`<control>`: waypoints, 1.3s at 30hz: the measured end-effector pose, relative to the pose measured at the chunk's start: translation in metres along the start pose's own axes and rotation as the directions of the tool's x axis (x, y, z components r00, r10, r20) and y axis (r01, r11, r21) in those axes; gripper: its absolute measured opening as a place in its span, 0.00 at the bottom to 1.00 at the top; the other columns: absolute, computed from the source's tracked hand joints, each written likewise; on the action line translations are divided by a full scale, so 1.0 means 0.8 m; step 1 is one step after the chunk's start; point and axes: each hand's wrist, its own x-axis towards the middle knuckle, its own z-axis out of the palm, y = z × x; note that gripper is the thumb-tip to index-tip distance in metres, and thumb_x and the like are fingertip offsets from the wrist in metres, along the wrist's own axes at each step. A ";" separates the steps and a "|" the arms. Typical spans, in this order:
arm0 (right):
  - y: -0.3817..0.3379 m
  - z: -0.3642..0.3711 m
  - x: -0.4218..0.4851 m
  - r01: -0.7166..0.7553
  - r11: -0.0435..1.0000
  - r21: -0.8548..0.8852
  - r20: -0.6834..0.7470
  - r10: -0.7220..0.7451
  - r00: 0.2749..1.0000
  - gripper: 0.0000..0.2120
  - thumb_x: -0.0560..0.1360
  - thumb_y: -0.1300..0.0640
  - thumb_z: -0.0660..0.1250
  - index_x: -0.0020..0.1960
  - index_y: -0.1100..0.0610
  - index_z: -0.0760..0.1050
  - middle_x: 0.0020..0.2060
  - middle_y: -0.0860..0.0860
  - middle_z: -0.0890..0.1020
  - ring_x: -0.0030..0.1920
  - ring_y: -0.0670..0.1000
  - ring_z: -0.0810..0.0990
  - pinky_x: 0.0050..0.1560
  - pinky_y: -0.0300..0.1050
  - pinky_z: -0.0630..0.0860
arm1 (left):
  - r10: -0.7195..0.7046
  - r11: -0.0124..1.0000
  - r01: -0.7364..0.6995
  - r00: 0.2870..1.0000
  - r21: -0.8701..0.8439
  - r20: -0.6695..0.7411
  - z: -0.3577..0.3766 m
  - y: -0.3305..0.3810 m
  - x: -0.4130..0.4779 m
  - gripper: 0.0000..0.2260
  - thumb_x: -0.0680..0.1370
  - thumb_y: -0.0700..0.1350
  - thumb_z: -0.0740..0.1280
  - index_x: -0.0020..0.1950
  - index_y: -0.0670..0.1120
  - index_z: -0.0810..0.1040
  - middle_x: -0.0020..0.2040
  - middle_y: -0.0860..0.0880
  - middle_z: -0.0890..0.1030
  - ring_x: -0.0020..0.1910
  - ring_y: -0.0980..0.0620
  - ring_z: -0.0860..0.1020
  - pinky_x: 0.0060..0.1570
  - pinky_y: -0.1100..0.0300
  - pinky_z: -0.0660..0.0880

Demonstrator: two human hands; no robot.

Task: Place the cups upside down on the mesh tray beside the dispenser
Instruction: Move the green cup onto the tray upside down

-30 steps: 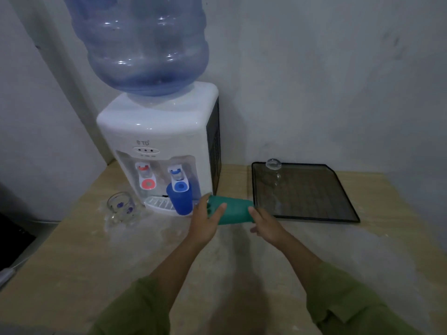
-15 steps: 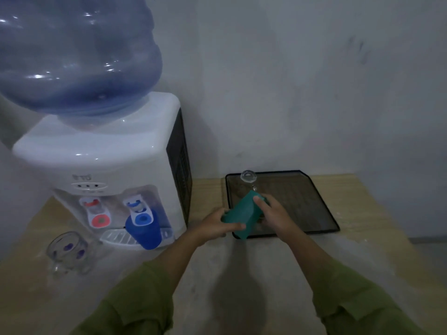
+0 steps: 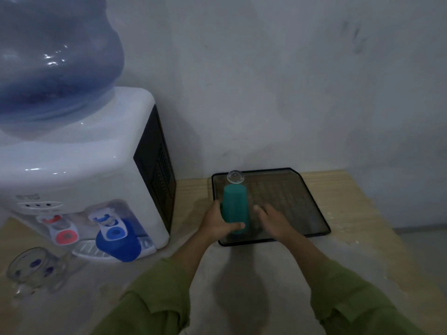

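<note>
Left hand (image 3: 217, 222) grips my green cup (image 3: 234, 209) upside down on the mesh tray (image 3: 312, 204), near its 7 o'clock corner. Right hand (image 3: 273, 220) is open. Next I let go, then fetch the blue cup (image 3: 118, 243).

The person wears a long-sleeved olive-green top. Its 2 loose sleeves end partway along the forearms, each with a folded cuff showing a stitched seam. The left hand (image 3: 219, 226) and right hand (image 3: 274, 222) are bare.

Home or office: water dispenser (image 3: 79, 180)
</note>
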 end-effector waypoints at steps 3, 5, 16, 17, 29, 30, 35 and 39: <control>0.040 0.002 0.003 -0.002 0.924 -0.383 0.168 0.072 0.983 0.26 0.79 0.46 0.57 0.72 0.60 0.61 0.70 0.60 0.69 0.68 0.60 0.69 0.67 0.55 0.68 | 0.021 0.999 -0.018 0.998 0.050 -0.066 0.016 -0.004 -0.001 0.36 0.60 0.46 0.81 0.63 0.46 0.67 0.61 0.46 0.78 0.58 0.48 0.77 0.56 0.54 0.77; 0.061 0.000 0.002 0.058 0.832 -0.552 0.202 0.066 0.977 0.27 0.79 0.46 0.57 0.73 0.59 0.58 0.72 0.59 0.66 0.71 0.60 0.65 0.71 0.58 0.62 | 0.041 0.997 -0.035 0.995 0.062 -0.093 0.027 -0.006 -0.003 0.39 0.60 0.44 0.80 0.66 0.46 0.65 0.62 0.47 0.77 0.61 0.48 0.76 0.58 0.54 0.75; 0.100 0.002 0.005 0.191 0.744 -0.640 0.288 0.003 0.958 0.29 0.78 0.47 0.56 0.76 0.54 0.53 0.78 0.56 0.50 0.77 0.58 0.49 0.75 0.59 0.46 | -0.018 0.990 0.039 0.988 0.134 -0.156 0.059 -0.017 0.001 0.39 0.61 0.40 0.80 0.67 0.45 0.65 0.65 0.45 0.75 0.65 0.46 0.73 0.58 0.59 0.69; 0.101 0.002 0.006 0.193 0.745 -0.638 0.295 0.005 0.956 0.30 0.78 0.47 0.56 0.76 0.54 0.53 0.78 0.56 0.49 0.77 0.58 0.49 0.76 0.59 0.45 | -0.021 0.988 0.045 0.987 0.148 -0.158 0.061 -0.018 0.001 0.39 0.61 0.41 0.80 0.67 0.45 0.65 0.65 0.45 0.75 0.65 0.46 0.73 0.60 0.58 0.70; 0.102 0.005 0.004 0.181 0.742 -0.646 0.260 -0.009 0.966 0.30 0.76 0.47 0.58 0.75 0.55 0.56 0.77 0.56 0.55 0.76 0.58 0.54 0.75 0.61 0.46 | 0.002 0.982 0.030 0.986 0.186 -0.168 0.063 -0.027 -0.013 0.34 0.66 0.41 0.76 0.69 0.45 0.65 0.68 0.45 0.72 0.68 0.47 0.70 0.67 0.52 0.70; 0.100 0.008 0.000 0.181 0.742 -0.646 0.226 -0.040 0.973 0.28 0.76 0.48 0.58 0.74 0.56 0.58 0.75 0.57 0.60 0.75 0.59 0.58 0.75 0.61 0.47 | 0.013 0.981 0.022 0.984 0.193 -0.177 0.060 -0.026 -0.018 0.33 0.67 0.41 0.75 0.69 0.46 0.64 0.69 0.46 0.71 0.69 0.47 0.70 0.68 0.51 0.70; 0.087 0.034 -0.025 0.239 0.745 -0.623 -0.009 -0.313 0.950 0.17 0.74 0.53 0.62 0.62 0.58 0.70 0.59 0.57 0.74 0.60 0.58 0.71 0.64 0.51 0.67 | 0.111 0.971 -0.056 0.967 0.234 -0.228 0.037 -0.037 -0.047 0.26 0.71 0.44 0.72 0.67 0.48 0.67 0.67 0.49 0.73 0.67 0.51 0.71 0.65 0.57 0.71; 0.066 0.067 -0.040 0.353 0.715 -0.603 -0.030 -0.463 0.886 0.11 0.67 0.58 0.69 0.49 0.58 0.77 0.43 0.56 0.79 0.43 0.58 0.78 0.43 0.50 0.76 | 0.102 0.969 -0.036 0.960 0.246 -0.259 0.004 -0.076 -0.086 0.22 0.73 0.45 0.70 0.66 0.48 0.70 0.65 0.49 0.75 0.62 0.53 0.73 0.60 0.64 0.69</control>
